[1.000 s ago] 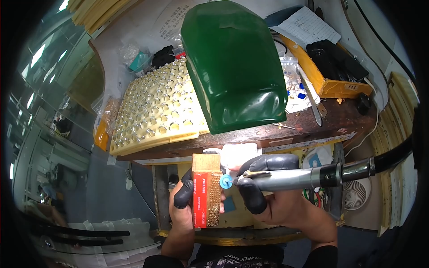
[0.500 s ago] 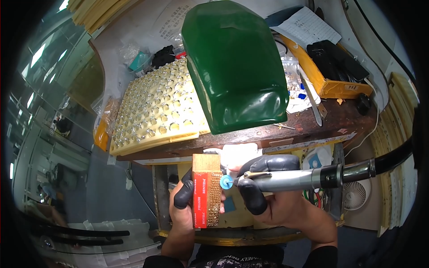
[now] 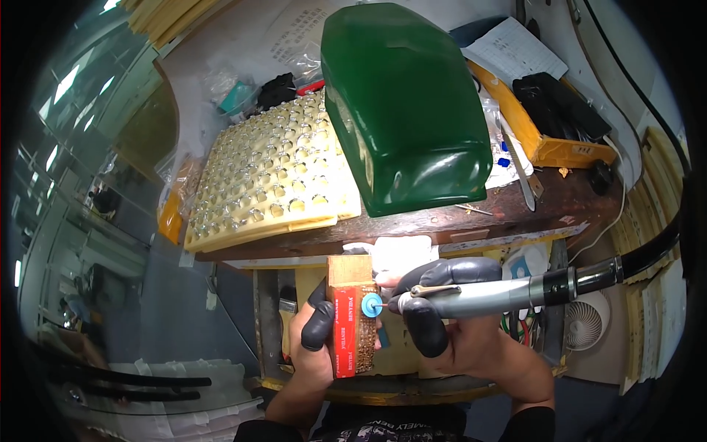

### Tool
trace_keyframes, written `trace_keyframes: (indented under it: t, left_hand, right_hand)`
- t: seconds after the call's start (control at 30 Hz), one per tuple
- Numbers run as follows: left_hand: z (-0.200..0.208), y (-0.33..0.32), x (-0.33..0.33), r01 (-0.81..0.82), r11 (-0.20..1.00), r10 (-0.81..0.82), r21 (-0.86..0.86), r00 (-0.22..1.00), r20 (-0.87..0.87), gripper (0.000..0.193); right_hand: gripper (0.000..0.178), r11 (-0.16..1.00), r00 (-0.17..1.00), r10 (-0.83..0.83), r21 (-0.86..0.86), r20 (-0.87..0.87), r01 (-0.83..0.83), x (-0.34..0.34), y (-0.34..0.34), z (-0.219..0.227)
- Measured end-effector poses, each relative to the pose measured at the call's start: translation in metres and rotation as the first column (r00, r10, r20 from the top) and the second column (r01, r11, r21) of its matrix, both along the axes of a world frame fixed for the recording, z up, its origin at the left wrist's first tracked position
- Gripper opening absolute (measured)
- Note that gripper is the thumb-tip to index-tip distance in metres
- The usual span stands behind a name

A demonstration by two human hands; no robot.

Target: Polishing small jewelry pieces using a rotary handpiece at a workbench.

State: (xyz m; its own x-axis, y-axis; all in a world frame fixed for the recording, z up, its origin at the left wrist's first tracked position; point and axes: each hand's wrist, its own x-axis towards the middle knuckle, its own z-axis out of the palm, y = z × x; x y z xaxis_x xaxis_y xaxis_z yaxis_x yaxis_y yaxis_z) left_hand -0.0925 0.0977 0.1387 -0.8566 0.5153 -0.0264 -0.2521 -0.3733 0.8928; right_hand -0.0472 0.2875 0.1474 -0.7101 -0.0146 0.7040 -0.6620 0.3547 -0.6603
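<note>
My left hand, black covers on its fingers, is closed around a wooden block held upright below the bench edge. Red printed tape wraps the block, and rows of tiny gold-coloured pieces cover its right side. From the right, my right hand, also with black finger covers, grips a silver rotary handpiece. At the handpiece's tip, a small blue disc overlaps the upper part of the studded side; it appears to touch there.
On the wooden bench are a cream tray of round clear pieces and a large green hood. A yellow box holds black items; tweezers lie beside it. A black cable trails right above a fan.
The block has turned slightly, so more of its red face and less of its studded side shows. The blue disc now overlaps the block more. The whole view has shifted a little.
</note>
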Motion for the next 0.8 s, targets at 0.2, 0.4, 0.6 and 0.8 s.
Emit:
trace_keyframes:
  t: [0.2,0.4,0.6,0.8]
  left_hand:
    - [0.0003,-0.0008,0.0001,-0.008,0.999,0.007,-0.032,1.0,-0.026,0.069]
    - [0.0005,0.0009,0.0003,-0.015,0.999,0.013,-0.039,0.999,-0.034,0.071]
    - [0.0,0.0006,0.0011,-0.021,0.999,0.018,-0.045,0.998,-0.053,0.071]
    - [0.0014,0.0003,0.0006,-0.013,0.999,0.01,-0.048,0.999,-0.046,0.071]
  right_hand:
    - [0.019,0.998,1.0,-0.018,-0.052,-0.021,0.017,0.0008,-0.0046,0.0014]
    - [0.018,0.999,1.0,-0.028,-0.047,-0.015,0.027,0.0004,-0.0053,0.0006]
    - [0.018,0.998,0.999,-0.051,0.026,0.018,0.05,0.0036,-0.0023,0.0034]
    - [0.017,1.0,0.999,-0.028,0.001,-0.026,0.028,-0.0009,-0.0026,0.0029]
